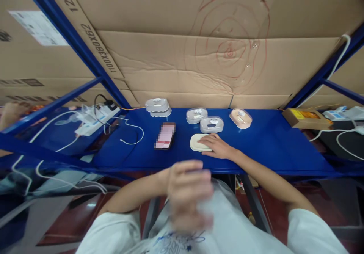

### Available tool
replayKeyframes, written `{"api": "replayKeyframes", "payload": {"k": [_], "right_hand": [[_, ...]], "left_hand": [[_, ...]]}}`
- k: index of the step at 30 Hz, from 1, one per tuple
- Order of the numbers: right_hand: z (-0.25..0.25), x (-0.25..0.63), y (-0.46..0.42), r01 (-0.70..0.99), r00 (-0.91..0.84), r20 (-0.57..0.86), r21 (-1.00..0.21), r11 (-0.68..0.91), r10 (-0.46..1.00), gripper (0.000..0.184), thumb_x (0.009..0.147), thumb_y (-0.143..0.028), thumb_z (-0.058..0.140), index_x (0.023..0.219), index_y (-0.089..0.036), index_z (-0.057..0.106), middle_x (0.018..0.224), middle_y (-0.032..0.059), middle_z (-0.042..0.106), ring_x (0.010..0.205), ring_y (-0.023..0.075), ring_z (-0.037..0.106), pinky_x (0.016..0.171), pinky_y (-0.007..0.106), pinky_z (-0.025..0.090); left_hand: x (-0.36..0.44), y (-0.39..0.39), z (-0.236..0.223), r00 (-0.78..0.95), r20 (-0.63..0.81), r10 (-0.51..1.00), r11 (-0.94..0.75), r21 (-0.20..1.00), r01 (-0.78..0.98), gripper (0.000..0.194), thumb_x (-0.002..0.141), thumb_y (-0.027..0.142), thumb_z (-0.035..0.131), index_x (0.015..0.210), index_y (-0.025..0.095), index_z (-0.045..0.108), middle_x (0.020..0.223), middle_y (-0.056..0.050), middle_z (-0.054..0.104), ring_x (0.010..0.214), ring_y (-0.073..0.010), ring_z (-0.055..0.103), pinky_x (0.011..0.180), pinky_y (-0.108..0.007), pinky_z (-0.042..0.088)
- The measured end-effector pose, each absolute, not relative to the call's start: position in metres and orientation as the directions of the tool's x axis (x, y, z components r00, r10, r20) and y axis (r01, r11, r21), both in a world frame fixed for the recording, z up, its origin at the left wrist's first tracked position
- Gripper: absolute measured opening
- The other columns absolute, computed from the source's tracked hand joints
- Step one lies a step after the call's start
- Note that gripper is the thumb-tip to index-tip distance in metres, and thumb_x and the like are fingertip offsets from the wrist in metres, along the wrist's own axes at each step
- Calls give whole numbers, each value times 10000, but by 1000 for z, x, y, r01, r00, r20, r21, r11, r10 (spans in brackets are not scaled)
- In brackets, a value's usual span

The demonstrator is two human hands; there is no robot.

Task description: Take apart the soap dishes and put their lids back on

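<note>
A cream rounded-oblong case (pixel 195 144) lies flat on the blue table (pixel 256 148). My right hand (pixel 217 146) grips its right end, with fingers over the top and the thumb at the near edge. My left hand (pixel 190 197) is raised in front of my body, apart from the table and close to the camera. Motion smears its fingers, so I cannot make out whether anything is in them. Just behind the cream case are two clear-lidded oval cases, a nearer one (pixel 212 125) and a farther one (pixel 196 115), side by side.
A phone (pixel 165 135) lies left of the cream case. Stacked clear-lidded cases (pixel 157 105) stand back left, and a peach case (pixel 240 118) back right. Left are a power strip (pixel 98 121) and white cables; right, a cardboard box (pixel 306 118). Cardboard (pixel 170 53) walls the back. Another person's hand (pixel 13 113) shows far left.
</note>
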State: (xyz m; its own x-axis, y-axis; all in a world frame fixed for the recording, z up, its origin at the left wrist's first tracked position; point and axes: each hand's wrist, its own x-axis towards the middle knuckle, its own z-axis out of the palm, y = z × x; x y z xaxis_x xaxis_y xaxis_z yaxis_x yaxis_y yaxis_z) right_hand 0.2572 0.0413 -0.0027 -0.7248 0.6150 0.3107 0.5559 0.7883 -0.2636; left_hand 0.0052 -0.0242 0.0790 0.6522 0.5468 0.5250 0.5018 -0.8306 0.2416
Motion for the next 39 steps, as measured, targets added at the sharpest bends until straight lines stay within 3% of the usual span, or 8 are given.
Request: {"api": "replayKeyframes", "payload": {"k": [3,5,9,11,17,27,34,39], "right_hand": [[9,264,54,517,-723,365,-275,810,586,542,1077,-573,572,1468,-203,635,1434,146,714,1324,281,648,1144,478,470],[15,272,66,544,-664,430,-284,789,612,462,1108,-515,519,1424,-209,662,1417,135,723,1329,282,645,1156,484,459],[14,293,87,672,-444,558,-311,672,701,396,1141,-374,411,1373,-192,675,1350,161,730,1312,309,638,1137,535,439],[10,302,90,718,-367,585,-315,620,723,388,1135,-355,407,1361,-196,680,1332,171,723,1287,325,642,1117,553,440],[10,306,84,752,-380,550,-284,594,744,378,1112,-395,499,1417,-235,655,1473,165,653,1387,346,585,1147,553,417],[5,283,78,750,-514,419,-205,629,749,411,1124,-390,489,1482,-234,618,1537,139,642,1431,320,567,1171,507,409],[-4,297,89,842,-430,373,-163,514,823,669,1050,-476,625,1655,-262,438,1724,153,440,1602,394,368,1272,610,272],[8,307,89,861,-439,316,-121,495,841,712,1015,-582,661,1635,-280,484,1585,172,575,1442,419,501,1162,594,379]], "left_hand": [[1,15,77,650,537,537,-838,251,485,324,1036,462,618,1336,348,665,1421,-83,680,1318,-304,638,1113,-565,528],[2,41,73,654,500,567,-822,299,484,459,1056,451,562,1472,259,577,1471,-149,656,1388,-324,603,1150,-560,486],[12,64,47,764,204,612,-780,317,540,941,838,677,814,1582,216,471,1609,-214,535,1519,-407,474,1254,-600,345],[18,64,30,790,93,606,-767,331,549,1062,771,694,870,1610,210,436,1659,-233,474,1559,-429,418,1284,-625,273],[22,65,14,756,69,651,-699,442,562,866,856,521,846,1576,262,441,1587,-145,562,1475,-374,512,1216,-535,362],[16,75,9,768,72,636,-699,476,534,904,838,554,868,1574,235,449,1583,-170,552,1512,-369,481,1244,-529,335],[13,75,2,789,72,610,-709,494,503,994,853,572,845,1667,278,357,1653,-179,475,1558,-393,417,1262,-570,287],[15,74,13,746,70,662,-619,612,492,1011,826,561,864,1661,281,368,1656,-177,476,1564,-407,408,1274,-589,270]]}}
